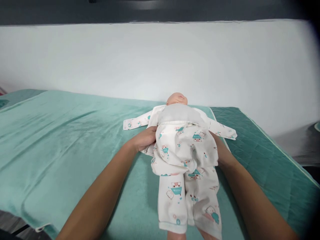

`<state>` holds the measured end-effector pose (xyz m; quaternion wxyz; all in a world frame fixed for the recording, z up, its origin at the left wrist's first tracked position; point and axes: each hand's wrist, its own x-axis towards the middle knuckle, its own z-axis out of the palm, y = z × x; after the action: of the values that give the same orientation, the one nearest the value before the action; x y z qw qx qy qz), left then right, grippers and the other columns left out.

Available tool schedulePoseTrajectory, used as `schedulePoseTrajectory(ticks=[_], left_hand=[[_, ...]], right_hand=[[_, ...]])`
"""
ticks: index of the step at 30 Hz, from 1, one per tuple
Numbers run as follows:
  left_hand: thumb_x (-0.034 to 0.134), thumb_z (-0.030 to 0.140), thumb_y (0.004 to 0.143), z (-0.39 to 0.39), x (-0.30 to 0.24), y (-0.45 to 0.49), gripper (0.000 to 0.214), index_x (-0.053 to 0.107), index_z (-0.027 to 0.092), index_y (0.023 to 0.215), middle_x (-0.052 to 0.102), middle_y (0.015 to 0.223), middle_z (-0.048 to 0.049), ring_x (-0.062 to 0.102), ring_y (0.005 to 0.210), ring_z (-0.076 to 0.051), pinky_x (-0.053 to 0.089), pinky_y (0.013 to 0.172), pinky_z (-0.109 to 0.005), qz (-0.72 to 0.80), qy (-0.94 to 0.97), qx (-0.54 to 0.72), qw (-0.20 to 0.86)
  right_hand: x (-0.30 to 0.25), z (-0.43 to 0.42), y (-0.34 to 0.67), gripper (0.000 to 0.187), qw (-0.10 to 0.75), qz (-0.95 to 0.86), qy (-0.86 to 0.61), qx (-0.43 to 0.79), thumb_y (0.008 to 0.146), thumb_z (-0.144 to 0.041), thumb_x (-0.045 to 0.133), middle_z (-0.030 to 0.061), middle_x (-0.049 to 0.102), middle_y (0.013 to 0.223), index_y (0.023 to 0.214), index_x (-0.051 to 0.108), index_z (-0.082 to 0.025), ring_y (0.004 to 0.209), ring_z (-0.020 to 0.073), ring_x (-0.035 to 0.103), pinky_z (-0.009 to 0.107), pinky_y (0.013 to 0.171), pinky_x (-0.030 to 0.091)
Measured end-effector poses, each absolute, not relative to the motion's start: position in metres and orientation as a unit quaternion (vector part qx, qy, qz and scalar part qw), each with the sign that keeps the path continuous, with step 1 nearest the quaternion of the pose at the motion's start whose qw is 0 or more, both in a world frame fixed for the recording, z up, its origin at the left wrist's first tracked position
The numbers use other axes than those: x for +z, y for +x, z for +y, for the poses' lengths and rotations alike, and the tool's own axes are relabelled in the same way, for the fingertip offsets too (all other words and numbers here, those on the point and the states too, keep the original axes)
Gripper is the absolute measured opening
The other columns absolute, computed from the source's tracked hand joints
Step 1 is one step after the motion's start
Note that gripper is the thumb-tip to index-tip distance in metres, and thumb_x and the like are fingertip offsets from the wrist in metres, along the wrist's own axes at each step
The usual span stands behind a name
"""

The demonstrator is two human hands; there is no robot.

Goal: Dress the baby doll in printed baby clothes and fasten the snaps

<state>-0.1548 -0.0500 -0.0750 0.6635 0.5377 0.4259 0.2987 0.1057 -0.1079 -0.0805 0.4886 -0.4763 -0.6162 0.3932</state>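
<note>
A baby doll [177, 99] lies on its back on a teal bed cover, its head toward the wall. White printed baby pants [186, 150] cover its hips and legs, bunched in folds around the hips. Its white long-sleeved top [140, 120] spreads out to both sides, and a plain pale cloth [178, 113] shows over the belly above the waistband. At the waist's left side, my left hand [147, 137] is closed on the edge of the pants. My right hand [219, 146] is against the right side of the pants, its fingers mostly hidden behind the fabric.
The smooth teal cover [62, 143] stretches left over the bed. A darker quilted green pad [260, 156] lies on the right. Behind the doll's head rises a white wall [155, 56]. Grey floor shows at the lower left, beyond the bed's edge.
</note>
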Motion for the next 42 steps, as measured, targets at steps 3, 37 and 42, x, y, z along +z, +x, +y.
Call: schedulePoseTrajectory(ticks=[3, 37, 42], left_hand=[[0.072, 0.017, 0.069, -0.049, -0.076, -0.155, 0.036, 0.071, 0.014, 0.105, 0.075, 0.097, -0.0115, 0.068, 0.085, -0.022, 0.053, 0.077, -0.033, 0.406, 0.536, 0.300, 0.677], [0.069, 0.025, 0.072, -0.053, -0.074, -0.147, 0.038, 0.070, 0.016, 0.109, 0.074, 0.105, -0.0102, 0.064, 0.103, -0.027, 0.050, 0.091, -0.037, 0.395, 0.634, 0.330, 0.578], [0.068, 0.022, 0.072, -0.051, -0.078, -0.146, 0.037, 0.070, 0.015, 0.108, 0.076, 0.093, -0.0108, 0.068, 0.086, -0.025, 0.053, 0.080, -0.037, 0.408, 0.589, 0.315, 0.622]], right_hand=[[-0.077, -0.109, 0.103, 0.033, 0.493, -0.605, -0.478, 0.403, 0.071, -0.039, 0.076, 0.0056, 0.074, 0.107, 0.102, 0.072, -0.027, 0.107, 0.0302, 0.065, 0.046, 0.098, 0.050], [-0.075, -0.105, 0.093, 0.033, 0.492, -0.520, -0.515, 0.472, 0.065, -0.038, 0.076, 0.0033, 0.076, 0.094, 0.097, 0.073, -0.027, 0.093, 0.0290, 0.070, 0.043, 0.079, 0.057], [-0.071, -0.107, 0.091, 0.032, 0.480, -0.543, -0.534, 0.436, 0.067, -0.038, 0.075, 0.0045, 0.076, 0.095, 0.096, 0.073, -0.026, 0.097, 0.0305, 0.068, 0.043, 0.084, 0.056]])
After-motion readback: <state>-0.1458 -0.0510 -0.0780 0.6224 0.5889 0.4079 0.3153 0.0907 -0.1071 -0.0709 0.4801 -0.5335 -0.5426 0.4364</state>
